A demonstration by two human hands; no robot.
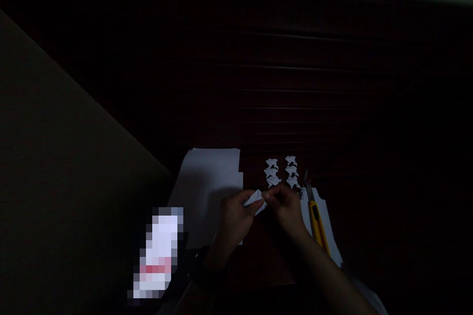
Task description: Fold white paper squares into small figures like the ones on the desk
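Between my two hands is a small piece of folded white paper (254, 198), with a pointed flap standing up. My left hand (236, 214) pinches it from the left, thumb on top. The fingers of my right hand (284, 206) are closed on its right end. Just beyond my hands, several small folded paper figures (272, 172) lie in two short columns on the dark table. What the fingertips do underneath the paper is hidden, and the scene is dim.
A stack of white paper sheets (210, 172) lies to the left. At the right, a yellow box cutter (318, 224) rests on more white paper (332, 236). A bright, pixelated screen-like object (160, 251) is at the lower left. A pale wall (55, 133) rises on the left.
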